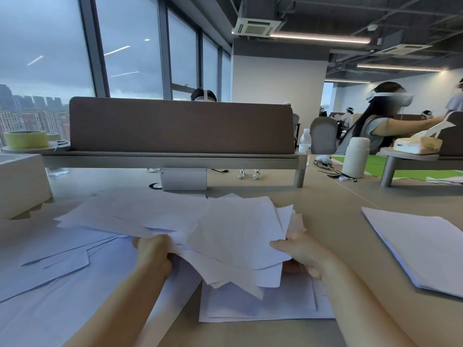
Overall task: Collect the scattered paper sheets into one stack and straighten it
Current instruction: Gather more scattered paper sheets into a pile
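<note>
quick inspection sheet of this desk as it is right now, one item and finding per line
surface: tan desk, partly covered with paper.
job's things: uneven bundle of sheets held up; loose sheets spread at left; flat sheets beneath the bundle; separate stack at right.
clutter: white flask, water bottle, tape roll, tissue box.
grippers: left hand and right hand each grip the bundle's near edge.
cables: black cables by the flask.
surroundings: divider panel, windows, other people seated.

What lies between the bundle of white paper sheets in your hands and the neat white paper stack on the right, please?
In the head view, only bare beige tabletop separates the white paper bundle from the neat stack.
</note>
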{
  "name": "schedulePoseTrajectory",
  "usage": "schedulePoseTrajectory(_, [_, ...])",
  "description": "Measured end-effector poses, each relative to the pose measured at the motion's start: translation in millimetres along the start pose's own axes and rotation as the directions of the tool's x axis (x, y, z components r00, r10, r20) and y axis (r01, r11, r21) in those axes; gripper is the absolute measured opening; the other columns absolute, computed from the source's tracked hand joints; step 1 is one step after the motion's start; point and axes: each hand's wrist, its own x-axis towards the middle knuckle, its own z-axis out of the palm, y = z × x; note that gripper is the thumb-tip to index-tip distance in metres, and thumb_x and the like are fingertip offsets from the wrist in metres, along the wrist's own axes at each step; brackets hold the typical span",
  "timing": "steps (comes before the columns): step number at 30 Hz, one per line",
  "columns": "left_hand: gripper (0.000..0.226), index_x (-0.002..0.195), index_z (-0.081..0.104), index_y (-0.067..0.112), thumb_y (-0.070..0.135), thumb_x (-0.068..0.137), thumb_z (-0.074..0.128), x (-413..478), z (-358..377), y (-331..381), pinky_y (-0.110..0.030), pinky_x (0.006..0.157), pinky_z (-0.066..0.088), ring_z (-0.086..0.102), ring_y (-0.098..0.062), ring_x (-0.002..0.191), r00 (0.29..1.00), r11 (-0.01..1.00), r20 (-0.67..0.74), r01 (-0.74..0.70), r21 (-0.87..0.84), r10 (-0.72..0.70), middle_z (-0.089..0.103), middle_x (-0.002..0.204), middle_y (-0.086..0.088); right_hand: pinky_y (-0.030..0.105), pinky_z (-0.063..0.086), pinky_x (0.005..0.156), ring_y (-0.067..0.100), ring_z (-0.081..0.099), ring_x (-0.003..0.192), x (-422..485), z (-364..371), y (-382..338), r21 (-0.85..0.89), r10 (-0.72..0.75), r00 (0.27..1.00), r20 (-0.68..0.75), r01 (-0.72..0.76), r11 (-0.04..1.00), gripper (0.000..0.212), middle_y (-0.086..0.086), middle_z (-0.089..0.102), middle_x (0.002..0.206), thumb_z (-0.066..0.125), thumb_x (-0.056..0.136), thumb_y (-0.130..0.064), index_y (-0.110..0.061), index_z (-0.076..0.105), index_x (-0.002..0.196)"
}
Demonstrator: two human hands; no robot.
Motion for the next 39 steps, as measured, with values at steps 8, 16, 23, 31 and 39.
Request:
schedulePoseTrajectory(8, [0.026, 0.075, 0.034, 0.012, -0.012, 0.085, 0.041, 8, 1, 2, -0.03, 0.052, 0.031, 0.039, -0.021, 0.064, 0.998, 0.999, -0.049, 0.05, 0.021, -0.049, 0.033, 0.069, -0.006, 0.025, 0.053, 0.048, 0.023, 0.067, 0.057, -8, 6, -9, -0.027, -0.002, 0.996, 0.086, 0.004, 1.0, 0.016, 0.011, 0.07, 0.081, 0.053, 0.095, -0.022, -0.011, 0.059, 0.105])
schedulePoseTrajectory(16, [0.032, 0.08, 0.034, 0.012, -0.021, 0.08, 0.037, -2, 3, 6, -0.027, 0.046, 0.035, 0.035, -0.022, 0.051, 0.996, 0.997, 0.045, 0.076, 0.013, -0.077, 0.028, 0.064, -0.008, 0.04, 0.052, 0.078, 0.029, 0.06, 0.089, 10, 4, -3, 0.125, -0.051, 0.98, -0.193, 0.076, 0.989, 0.029, 0.007, 0.059, 0.089, 0.063, 0.081, 0.013, -0.006, 0.048, 0.096])
schedulePoseTrajectory(23, [0.028, 0.071, 0.04, 0.006, -0.018, 0.084, 0.033, -19, 0, 13, -0.034, 0.046, 0.054, 0.044, -0.028, 0.059, 0.97, 0.988, 0.192, 0.142, 0.062, -0.151, 0.038, 0.07, -0.009, 0.038, 0.048, 0.084, 0.029, 0.057, 0.096, 21, -14, 5, 0.131, -0.032, 0.947, -0.318, 0.078, 0.988, 0.046, 0.012, 0.057, 0.106, 0.062, 0.078, 0.014, -0.005, 0.047, 0.117])
schedulePoseTrajectory(31, [0.014, 0.108, 0.055, 0.0, 0.006, 0.095, 0.051, -14, -2, 19, -0.03, 0.035, 0.052, 0.059, -0.03, 0.067, 0.971, 0.992, 0.207, 0.111, 0.056, -0.121, 0.062, 0.075, -0.016, 0.03, 0.054, 0.079, 0.023, 0.062, 0.09, 25, -29, 14, 0.048, -0.039, 0.98, -0.194, 0.049, 0.998, 0.042, 0.009, 0.066, 0.101, 0.06, 0.077, 0.017, -0.004, 0.057, 0.114])
schedulePoseTrajectory(39, [0.037, 0.104, 0.057, 0.005, -0.02, 0.082, 0.041, -14, -4, 20, -0.024, 0.04, 0.051, 0.056, -0.026, 0.06, 0.97, 0.987, 0.243, -0.015, 0.159, -0.024, 0.061, 0.077, -0.013, 0.031, 0.052, 0.067, 0.025, 0.066, 0.07, 22, -34, 13, 0.106, -0.055, 0.989, -0.134, 0.07, 0.992, 0.017, 0.008, 0.072, 0.079, 0.065, 0.078, 0.005, -0.008, 0.066, 0.089])
